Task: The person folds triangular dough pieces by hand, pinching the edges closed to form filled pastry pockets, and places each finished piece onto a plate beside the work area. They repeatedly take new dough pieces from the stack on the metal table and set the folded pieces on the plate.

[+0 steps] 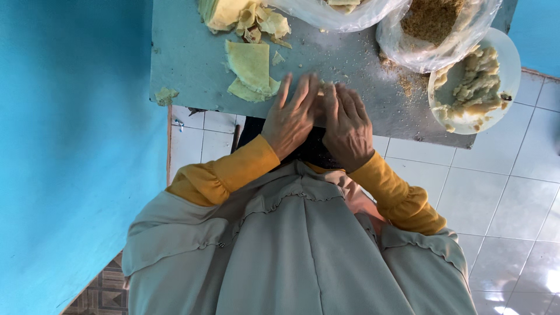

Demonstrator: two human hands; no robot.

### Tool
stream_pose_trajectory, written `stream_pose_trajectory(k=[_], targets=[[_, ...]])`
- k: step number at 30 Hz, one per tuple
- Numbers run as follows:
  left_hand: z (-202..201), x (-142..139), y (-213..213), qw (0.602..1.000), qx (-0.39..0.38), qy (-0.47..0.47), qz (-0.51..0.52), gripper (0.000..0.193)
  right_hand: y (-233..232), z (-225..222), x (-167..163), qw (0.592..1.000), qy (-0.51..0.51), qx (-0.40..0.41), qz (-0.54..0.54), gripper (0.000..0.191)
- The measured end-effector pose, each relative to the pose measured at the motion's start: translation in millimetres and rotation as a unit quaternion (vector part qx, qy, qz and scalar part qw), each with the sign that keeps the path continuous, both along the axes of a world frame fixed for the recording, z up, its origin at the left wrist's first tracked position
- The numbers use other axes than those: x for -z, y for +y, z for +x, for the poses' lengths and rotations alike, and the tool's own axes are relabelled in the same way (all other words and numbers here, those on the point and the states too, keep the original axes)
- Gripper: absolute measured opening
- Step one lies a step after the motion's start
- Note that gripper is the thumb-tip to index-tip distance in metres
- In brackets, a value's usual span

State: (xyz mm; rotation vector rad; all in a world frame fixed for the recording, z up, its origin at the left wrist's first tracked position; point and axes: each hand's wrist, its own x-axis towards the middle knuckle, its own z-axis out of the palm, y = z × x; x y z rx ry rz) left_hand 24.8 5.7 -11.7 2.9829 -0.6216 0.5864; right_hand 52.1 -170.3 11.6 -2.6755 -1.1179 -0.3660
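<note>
Two hands pressing a wrap at the worktop edge

Grey worktop [192, 52] carries everything. A white plate [508, 64] of mash sits far right, touching a bag [434, 29] of brown crumbs. Yellow sheets [251, 67] lie just left of the hands. Left hand [291, 119] and right hand [348, 125] meet, fingers flat over a small pale wrap [321, 87], mostly hidden; whether they grip it I cannot tell
</note>
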Motion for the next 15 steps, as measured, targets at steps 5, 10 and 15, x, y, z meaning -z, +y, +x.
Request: stream_pose_trajectory(k=[5, 10, 15], targets=[[36, 6, -6, 0.994, -0.074, -0.013, 0.081, 0.021, 1, 20, -14, 0.993, -0.022, 0.032, -0.112, 0.059], [18, 5, 23, 0.974, -0.127, 0.015, -0.186, 0.066, -3, 43, -16, 0.999, 0.041, -0.001, -0.029, 0.061], [-13, 2, 56, 0.897, -0.160, -0.014, -0.412, 0.045, 7, 71, -5, 0.998, 0.055, -0.044, -0.002, 0.053]])
